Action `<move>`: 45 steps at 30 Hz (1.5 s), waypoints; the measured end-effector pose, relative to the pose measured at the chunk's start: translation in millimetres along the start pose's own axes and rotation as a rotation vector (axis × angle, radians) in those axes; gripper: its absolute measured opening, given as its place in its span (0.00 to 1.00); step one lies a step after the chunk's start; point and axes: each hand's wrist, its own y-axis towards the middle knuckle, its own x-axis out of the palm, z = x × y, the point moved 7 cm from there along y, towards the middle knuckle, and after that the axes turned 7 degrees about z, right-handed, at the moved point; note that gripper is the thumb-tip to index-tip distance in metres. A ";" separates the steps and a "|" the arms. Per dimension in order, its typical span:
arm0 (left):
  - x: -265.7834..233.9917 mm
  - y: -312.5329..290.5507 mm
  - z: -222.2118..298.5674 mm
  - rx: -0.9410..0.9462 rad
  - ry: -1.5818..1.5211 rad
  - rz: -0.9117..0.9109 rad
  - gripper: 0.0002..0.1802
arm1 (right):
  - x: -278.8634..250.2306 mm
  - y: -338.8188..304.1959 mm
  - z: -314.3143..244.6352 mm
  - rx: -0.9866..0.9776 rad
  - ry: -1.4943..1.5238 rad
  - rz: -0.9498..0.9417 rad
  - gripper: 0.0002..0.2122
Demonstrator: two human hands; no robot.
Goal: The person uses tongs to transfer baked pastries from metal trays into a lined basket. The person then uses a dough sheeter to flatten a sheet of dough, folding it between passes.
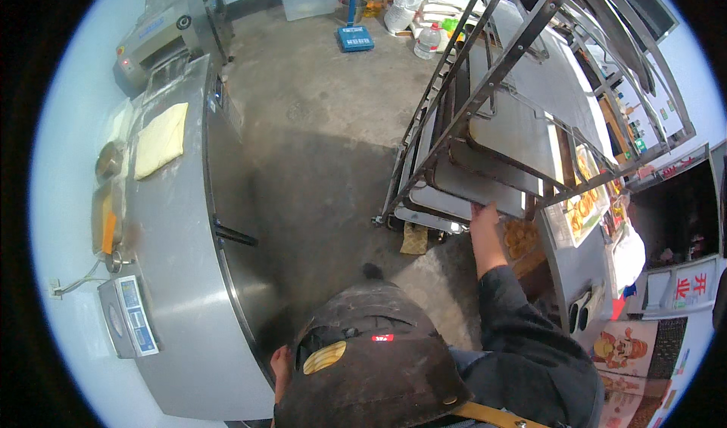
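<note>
From my end the hands are well apart — the right hand (pixel 485 217) is up against the near edge of a metal tray (pixel 471 183) low in the rack (pixel 522 43) on the right, and I honestly can't tell whether its fingers are clamped round it. My left hand (pixel 280 364) is beside the dark apron (pixel 379 382), near the left counter (pixel 174 277); can't read its grip either. I've also got a pale yellow sheet (pixel 161 140) far along that counter, a scale (pixel 129 317) nearer — and yellow pastries (pixel 581 210) right of the rack.
</note>
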 end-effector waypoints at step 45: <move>-33.1 -285.8 -83.5 0.146 -0.944 0.164 0.27 | -350.1 -377.7 85.6 0.791 -1.038 -1.335 0.20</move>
